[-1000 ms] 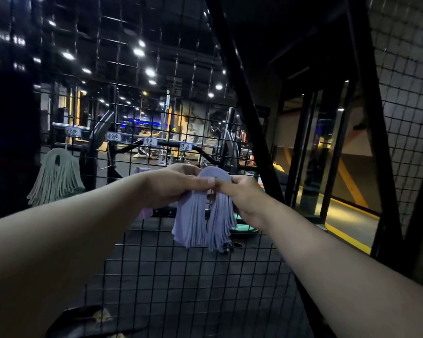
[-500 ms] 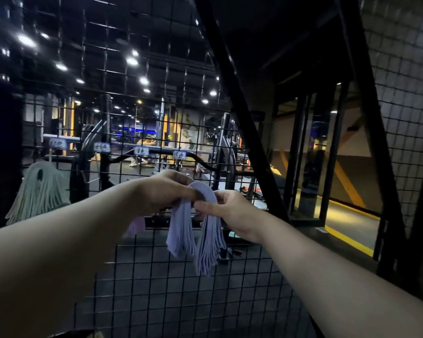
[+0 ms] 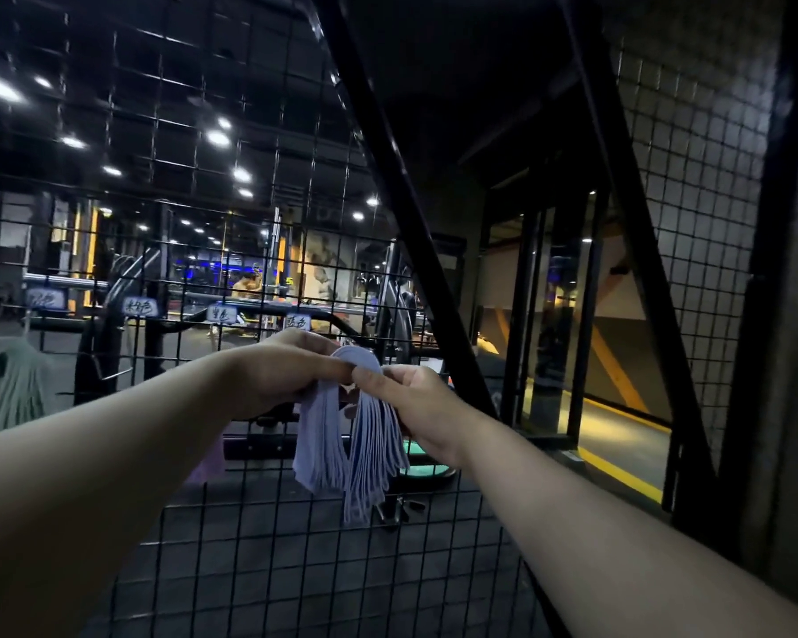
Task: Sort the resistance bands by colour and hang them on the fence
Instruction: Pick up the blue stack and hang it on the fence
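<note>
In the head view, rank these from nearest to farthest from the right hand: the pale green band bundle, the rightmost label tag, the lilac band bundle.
1. Lilac band bundle: in the centre, pinched by the right hand itself.
2. Rightmost label tag: up and to the left of that hand.
3. Pale green band bundle: hanging at the far left edge.

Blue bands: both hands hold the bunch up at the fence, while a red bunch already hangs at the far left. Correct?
No: the head view shows the far-left bunch is pale green, not red. The left hand and right hand do hold the blue bands at the fence.
</note>
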Demonstrator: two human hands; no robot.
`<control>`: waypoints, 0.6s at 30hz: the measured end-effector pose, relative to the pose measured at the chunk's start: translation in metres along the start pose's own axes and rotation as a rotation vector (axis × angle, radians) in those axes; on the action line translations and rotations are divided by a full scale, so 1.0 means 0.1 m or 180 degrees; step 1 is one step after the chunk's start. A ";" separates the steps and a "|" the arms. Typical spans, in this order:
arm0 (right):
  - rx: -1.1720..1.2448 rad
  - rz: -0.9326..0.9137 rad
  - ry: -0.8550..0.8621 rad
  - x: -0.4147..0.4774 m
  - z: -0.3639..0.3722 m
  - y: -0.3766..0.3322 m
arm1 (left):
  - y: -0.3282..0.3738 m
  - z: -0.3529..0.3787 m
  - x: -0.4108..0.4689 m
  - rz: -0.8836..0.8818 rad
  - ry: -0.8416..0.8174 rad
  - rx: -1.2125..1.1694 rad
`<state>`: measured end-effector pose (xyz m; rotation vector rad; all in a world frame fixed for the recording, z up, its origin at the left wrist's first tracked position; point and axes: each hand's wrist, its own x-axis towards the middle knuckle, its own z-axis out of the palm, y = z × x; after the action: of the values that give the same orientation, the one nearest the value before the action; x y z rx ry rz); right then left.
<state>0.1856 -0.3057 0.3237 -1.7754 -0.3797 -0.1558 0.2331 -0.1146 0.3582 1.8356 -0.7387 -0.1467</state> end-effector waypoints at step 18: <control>-0.0020 -0.0024 -0.0313 0.10 -0.02 0.23 | -0.27 -0.04 -0.07 -0.0033 -0.0108 -0.0388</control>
<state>0.2030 -0.3101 0.3059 -1.7923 -0.4570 -0.0751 0.2403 -0.1023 0.3342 1.7248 -0.7282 -0.2253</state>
